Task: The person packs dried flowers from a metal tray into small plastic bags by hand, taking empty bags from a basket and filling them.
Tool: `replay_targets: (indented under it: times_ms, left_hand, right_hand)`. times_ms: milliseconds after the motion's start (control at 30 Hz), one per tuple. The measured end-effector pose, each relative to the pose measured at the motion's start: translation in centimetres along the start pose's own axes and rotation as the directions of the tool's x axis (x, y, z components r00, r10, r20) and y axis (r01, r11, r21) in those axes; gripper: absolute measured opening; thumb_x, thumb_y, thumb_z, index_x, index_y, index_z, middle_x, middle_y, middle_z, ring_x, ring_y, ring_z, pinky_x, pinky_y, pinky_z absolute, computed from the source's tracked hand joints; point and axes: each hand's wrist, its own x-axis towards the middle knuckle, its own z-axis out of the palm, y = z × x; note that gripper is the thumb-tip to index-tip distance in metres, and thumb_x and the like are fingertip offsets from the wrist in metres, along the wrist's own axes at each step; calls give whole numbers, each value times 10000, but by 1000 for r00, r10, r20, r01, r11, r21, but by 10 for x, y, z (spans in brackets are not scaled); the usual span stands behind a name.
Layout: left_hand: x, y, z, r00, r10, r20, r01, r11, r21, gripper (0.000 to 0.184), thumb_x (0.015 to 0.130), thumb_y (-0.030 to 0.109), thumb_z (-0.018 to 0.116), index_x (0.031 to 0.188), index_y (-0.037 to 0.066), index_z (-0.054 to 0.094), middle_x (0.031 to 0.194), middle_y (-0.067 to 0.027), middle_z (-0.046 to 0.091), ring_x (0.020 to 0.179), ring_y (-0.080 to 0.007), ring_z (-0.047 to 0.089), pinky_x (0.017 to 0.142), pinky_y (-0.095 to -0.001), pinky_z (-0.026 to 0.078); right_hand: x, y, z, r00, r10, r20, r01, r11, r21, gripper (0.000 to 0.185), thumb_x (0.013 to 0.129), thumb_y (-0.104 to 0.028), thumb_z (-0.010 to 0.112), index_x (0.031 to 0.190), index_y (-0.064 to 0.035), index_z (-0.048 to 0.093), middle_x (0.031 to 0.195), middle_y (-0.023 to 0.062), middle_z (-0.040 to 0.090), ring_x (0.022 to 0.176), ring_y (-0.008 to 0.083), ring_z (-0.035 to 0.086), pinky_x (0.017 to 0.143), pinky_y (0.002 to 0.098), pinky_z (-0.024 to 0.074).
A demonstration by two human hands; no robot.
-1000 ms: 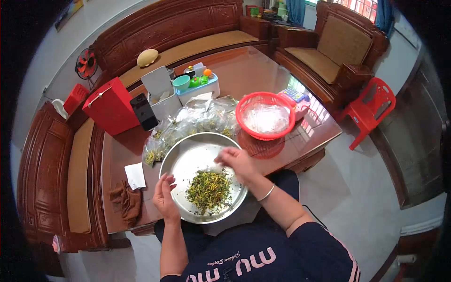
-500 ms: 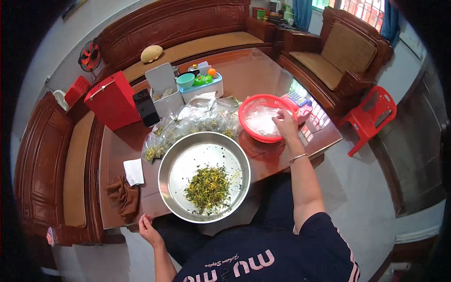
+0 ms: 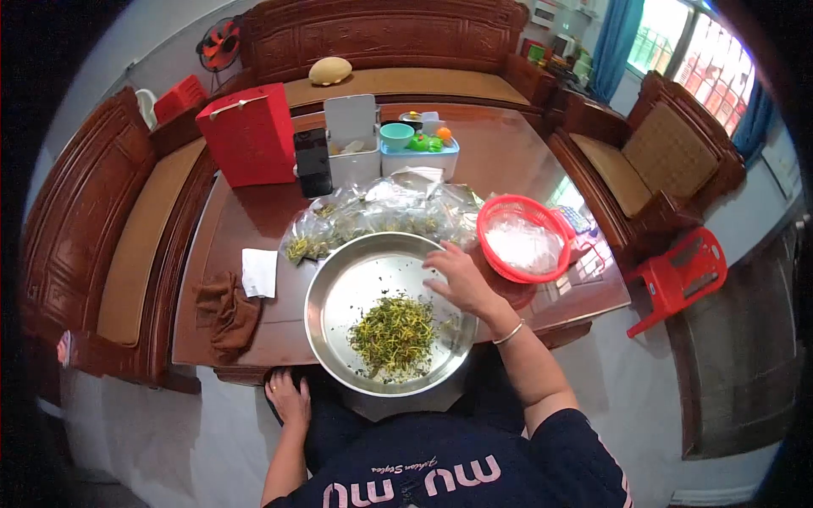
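A round metal pan (image 3: 339, 279) is in front of me, with a heap of dried yellow and dark green herb (image 3: 392, 334) and loose bits scattered about it. Over the pan's right rim is my right hand (image 3: 461, 275), fingers apart and curved, with nothing visible in them. My left hand (image 3: 290, 396) lies open on my left thigh, beside the table edge. To the right of the pan stands a red plastic basket (image 3: 555, 273) holding thin clear plastic bags (image 3: 521, 243). Filled clear bags of the herb (image 3: 351, 216) lie behind the pan.
On the wooden table (image 3: 203, 279) are a brown cloth (image 3: 227, 317), a white paper (image 3: 259, 271), a phone (image 3: 312, 161), a red box (image 3: 247, 140) and a bin with a teal bowl (image 3: 396, 133). A red plastic chair (image 3: 682, 275) stands at right.
My right hand has left the basket and moved left to the pan's rim. My left hand has come down onto my thigh. The camera view has shifted.
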Motion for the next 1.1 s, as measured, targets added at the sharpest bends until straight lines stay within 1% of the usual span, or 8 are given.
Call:
replay_targets:
  times_ms: [200, 233, 367, 567, 733, 900, 1033, 1100]
  left_hand:
    - [6, 7, -8, 1000, -13, -17, 12, 999, -50, 327, 720, 209, 600, 991, 34, 546, 1046, -123, 550, 1051, -275, 463, 996, -430, 275]
    - [7, 8, -8, 999, -25, -22, 24, 998, -55, 327, 720, 209, 600, 991, 34, 546, 1046, -123, 550, 1051, -275, 463, 996, -430, 275]
    - [9, 8, -10, 999, -26, -18, 25, 997, -69, 292, 707, 196, 597, 945, 32, 555, 1006, -113, 555, 1019, -279, 473, 985, -432, 286]
    - [14, 7, -11, 998, -64, 25, 65, 997, -51, 263, 702, 189, 593, 911, 32, 559, 960, -122, 561, 991, -280, 482, 970, -427, 301]
    - [16, 7, -10, 993, -92, 78, 93, 995, -19, 261, 696, 197, 593, 897, 31, 564, 943, -127, 568, 987, -280, 485, 967, -422, 304]
    - [18, 7, -16, 997, -66, 51, 69, 996, -50, 245, 720, 151, 573, 928, 23, 560, 928, -133, 571, 979, -293, 486, 941, -397, 336]
    - [9, -2, -13, 934, -354, -57, 256, 769, -586, 256, 764, 88, 537, 1008, 10, 538, 973, -128, 565, 966, -288, 496, 912, -350, 363]
    - [11, 2, -29, 924, -373, -90, 232, 729, -644, 257, 780, 81, 525, 1027, 8, 529, 989, -125, 561, 960, -276, 500, 902, -337, 369]
  right_hand:
    - [52, 35, 22, 902, 416, -121, -412, 910, 56, 328, 712, -134, 625, 1006, 1, 570, 785, 126, 616, 744, 298, 585, 698, 358, 465]
    - [58, 43, 27, 907, 405, -118, -402, 914, 49, 328, 712, -134, 625, 1006, 1, 570, 785, 126, 616, 744, 298, 585, 698, 358, 465]
    - [77, 87, 58, 811, 583, -51, -578, 811, 93, 311, 739, -177, 604, 1012, -30, 576, 832, 86, 637, 673, 210, 591, 619, 301, 469]
    - [89, 101, 82, 782, 615, -99, -589, 782, 202, 293, 731, -180, 608, 966, -6, 594, 745, 78, 637, 649, 194, 588, 607, 278, 463]
    - [94, 94, 68, 808, 540, -238, -556, 831, -4, 236, 729, -139, 607, 902, 22, 606, 685, 76, 630, 604, 174, 571, 578, 267, 452]
    - [88, 67, 32, 764, 519, -382, -456, 854, 249, 187, 737, -129, 603, 858, 9, 632, 693, 91, 608, 605, 185, 558, 583, 271, 447]
    - [59, 16, 5, 769, 620, -157, -385, 645, 660, 163, 759, -139, 599, 842, -3, 637, 683, 54, 602, 594, 125, 523, 552, 229, 424]
    - [42, -16, -8, 798, 599, -70, -388, 599, 700, 158, 777, -135, 593, 837, 5, 634, 684, 31, 593, 595, 85, 492, 528, 194, 404]
